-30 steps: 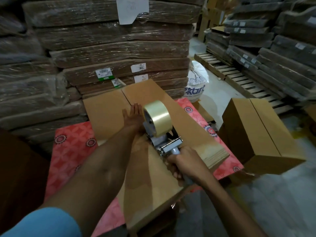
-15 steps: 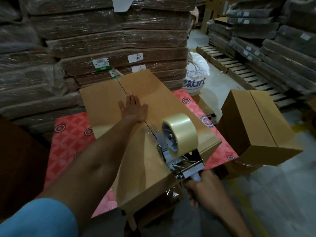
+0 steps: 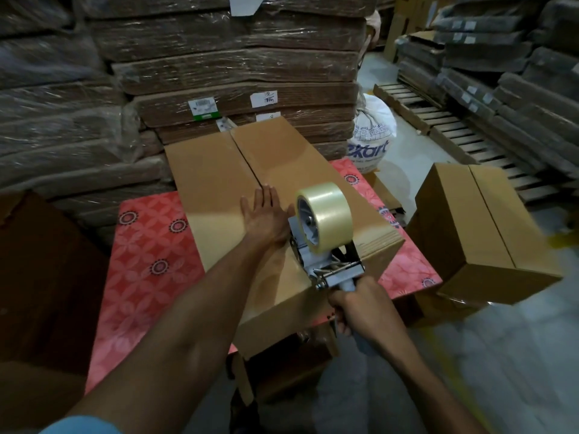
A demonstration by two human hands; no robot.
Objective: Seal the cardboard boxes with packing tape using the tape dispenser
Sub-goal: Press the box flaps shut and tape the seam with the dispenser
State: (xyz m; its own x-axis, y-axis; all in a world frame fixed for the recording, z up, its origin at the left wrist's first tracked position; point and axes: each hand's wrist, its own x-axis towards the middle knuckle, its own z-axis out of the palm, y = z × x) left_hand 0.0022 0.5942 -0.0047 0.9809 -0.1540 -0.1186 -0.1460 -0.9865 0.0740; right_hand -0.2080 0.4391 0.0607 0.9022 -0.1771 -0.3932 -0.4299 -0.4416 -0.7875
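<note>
Fingers, left: left hand point(image 3: 266, 214) lies flat on the cardboard box point(image 3: 213, 183), fingers point(image 3: 267, 195) straight and loose
Fingers, right: right hand point(image 3: 360, 305) clenched round the tape dispenser point(image 3: 326, 245) handle
Dispenser: on the box top toward its near end, just beside the left hand
Box: lying on the red patterned bench point(image 3: 150, 245)
Right side: second box point(image 3: 470, 230), well apart

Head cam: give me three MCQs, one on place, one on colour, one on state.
1. The left hand lies on: A the box on the table; B a chair; C a ladder.
2. The table cover is: A green; B red; C blue.
3. The right hand: A hangs open; B grips the tape dispenser; C holds a knife.
Key: 1A, its palm is flat on the top flaps; 2B, red patterned cloth shows around the box; 3B, its fingers curl round the handle.
</note>
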